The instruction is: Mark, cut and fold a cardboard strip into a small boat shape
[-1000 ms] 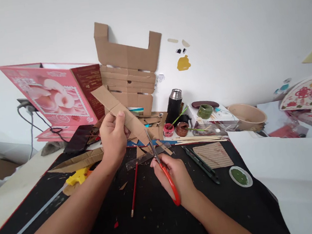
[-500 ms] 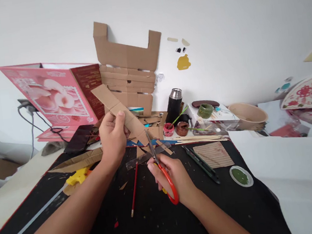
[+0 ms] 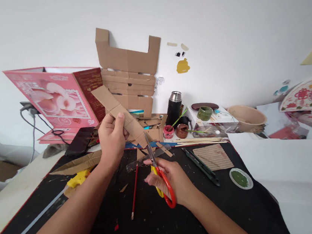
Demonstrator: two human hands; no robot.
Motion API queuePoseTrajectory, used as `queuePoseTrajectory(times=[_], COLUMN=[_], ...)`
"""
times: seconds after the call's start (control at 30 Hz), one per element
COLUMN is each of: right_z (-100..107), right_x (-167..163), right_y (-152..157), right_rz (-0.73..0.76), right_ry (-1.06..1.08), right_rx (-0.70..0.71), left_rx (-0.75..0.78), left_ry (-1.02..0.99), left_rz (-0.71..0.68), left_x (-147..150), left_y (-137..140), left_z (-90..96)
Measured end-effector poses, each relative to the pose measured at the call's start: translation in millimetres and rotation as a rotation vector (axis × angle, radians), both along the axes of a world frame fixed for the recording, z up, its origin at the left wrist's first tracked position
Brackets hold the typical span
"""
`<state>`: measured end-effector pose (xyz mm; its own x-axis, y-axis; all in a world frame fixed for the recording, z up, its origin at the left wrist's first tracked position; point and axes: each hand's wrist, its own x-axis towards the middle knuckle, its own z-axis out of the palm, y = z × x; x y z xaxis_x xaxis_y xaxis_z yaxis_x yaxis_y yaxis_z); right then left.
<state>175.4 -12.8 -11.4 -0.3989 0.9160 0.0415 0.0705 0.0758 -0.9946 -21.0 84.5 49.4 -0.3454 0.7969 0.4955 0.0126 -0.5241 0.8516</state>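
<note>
A long strip of brown cardboard (image 3: 124, 116) is pinched between the thumb and fingers of my left hand (image 3: 112, 137), held up at a slant above the table. My right hand (image 3: 174, 178) grips a pair of scissors (image 3: 167, 190) with red and yellow handles, fingers through the loops. The blades meet the lower right end of the strip. Below the hands lie a red pencil (image 3: 135, 192), a clear ruler (image 3: 149, 158) and small cardboard offcuts (image 3: 124, 188).
A yellow glue gun (image 3: 78, 179) lies left by a curved cardboard piece (image 3: 76, 163). Paint jars (image 3: 182, 130), a black flask (image 3: 174, 107) and wooden sticks (image 3: 200, 142) stand or lie behind. On the right are dark green pens (image 3: 201, 166), corrugated card (image 3: 213, 158) and a lid of green paint (image 3: 241, 178).
The scissor handles have spread apart, with the yellow loop now showing more, and my right hand has turned slightly and shifted left. The cardboard strip stays in my left hand.
</note>
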Motion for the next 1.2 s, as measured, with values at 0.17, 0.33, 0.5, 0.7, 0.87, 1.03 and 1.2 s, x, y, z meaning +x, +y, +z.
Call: queuePoseTrajectory(times=[0.17, 0.33, 0.5, 0.7, 0.87, 1.03, 1.2], right_z=[5.3, 1.5, 2.1, 2.5, 2.6, 4.1, 6.9], right_x=[-0.3, -5.0, -5.2, -4.3, -4.1, -3.7, -2.2], right_y=[-2.0, -3.1, -3.5, -5.0, -6.0, -5.5, -6.2], right_rz=[-0.005, -0.091, -0.107, -0.118, -0.16, -0.165, -0.181], right_ry=[0.002, 0.046, 0.062, 0.037, 0.047, 0.028, 0.003], right_rx=[-0.003, -0.009, 0.014, 0.011, 0.018, 0.035, 0.038], left_rx=[0.041, 0.033, 0.017, 0.039, 0.014, 0.017, 0.0], left_ry=[0.023, 0.004, -0.033, 0.008, -0.018, -0.025, -0.035], left_rz=[-0.046, -0.091, -0.074, -0.074, -0.115, -0.102, -0.096], left_x=[6.7, 13.8, 12.9, 13.4, 17.0, 18.9, 20.1], left_y=[-8.3, -12.4, -10.0, -12.9, -14.6, -14.5, -13.5], left_z=[7.8, 7.5, 5.8, 8.3, 5.9, 3.2, -0.4])
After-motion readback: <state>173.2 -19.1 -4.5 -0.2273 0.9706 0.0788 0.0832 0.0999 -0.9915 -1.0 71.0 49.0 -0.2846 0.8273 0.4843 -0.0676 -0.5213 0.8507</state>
